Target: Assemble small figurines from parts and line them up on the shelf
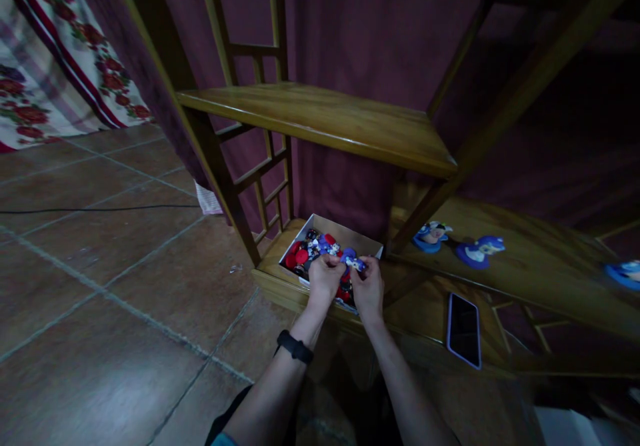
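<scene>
A small purple-and-white figurine (353, 261) is held between both hands, above an open cardboard box (367, 241). My left hand (326, 276) pinches its left side, and my right hand (369, 286) has its fingers closed on the right side. Inside the box lie several more figurines and round pieces in red, black, white and purple, among them a red disc (301, 257). The hands hide part of the box's front and some of its contents. A black band (295, 347) circles my left wrist.
The box stands on the low shelf of a wooden rack (320, 116). Farther right are a blue-based figurine (431, 236), a purple-and-blue figurine (480, 251) and another blue figurine (625, 274). A phone (463, 330) lies nearer me. A black cable (100, 210) crosses the tiled floor.
</scene>
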Demonstrator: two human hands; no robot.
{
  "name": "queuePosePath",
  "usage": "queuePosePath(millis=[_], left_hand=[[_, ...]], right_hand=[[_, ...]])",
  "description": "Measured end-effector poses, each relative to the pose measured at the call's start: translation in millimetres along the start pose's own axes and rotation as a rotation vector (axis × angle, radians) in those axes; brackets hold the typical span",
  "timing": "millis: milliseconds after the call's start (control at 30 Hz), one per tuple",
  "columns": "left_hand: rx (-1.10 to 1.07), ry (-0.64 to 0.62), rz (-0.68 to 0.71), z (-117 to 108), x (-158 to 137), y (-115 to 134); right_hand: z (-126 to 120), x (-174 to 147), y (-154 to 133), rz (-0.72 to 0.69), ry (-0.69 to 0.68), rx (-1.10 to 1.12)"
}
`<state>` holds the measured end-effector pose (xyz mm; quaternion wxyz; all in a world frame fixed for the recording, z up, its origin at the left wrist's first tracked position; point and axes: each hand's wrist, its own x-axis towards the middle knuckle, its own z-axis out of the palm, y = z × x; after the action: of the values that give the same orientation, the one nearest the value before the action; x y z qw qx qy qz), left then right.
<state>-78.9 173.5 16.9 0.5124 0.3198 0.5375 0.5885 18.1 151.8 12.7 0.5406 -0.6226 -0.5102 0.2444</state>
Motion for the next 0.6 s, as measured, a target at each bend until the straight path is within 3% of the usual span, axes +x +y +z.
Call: queuePosePath(millis=[100,233,400,600], left_hand=[[0.007,-0.041,-0.015,-0.7,-0.7,1.9],[-0.115,-0.118,-0.138,-2.6,-5.3,7.2],[-0.229,-0.123,-0.208,-5.3,-10.6,10.1],[-0.215,-0.112,-0.205,-2.6,-12.6,7.4]], right_hand=[[-1.5,0.0,-1.7,-0.012,0.015,-0.032],[-2.6,3.2,0.9,0.014,-0.01,0.025],[0.5,4.8,7.3,0.037,-0.054,0.124],[0.6,4.7,6.3,0.063,-0.04,0.163]])
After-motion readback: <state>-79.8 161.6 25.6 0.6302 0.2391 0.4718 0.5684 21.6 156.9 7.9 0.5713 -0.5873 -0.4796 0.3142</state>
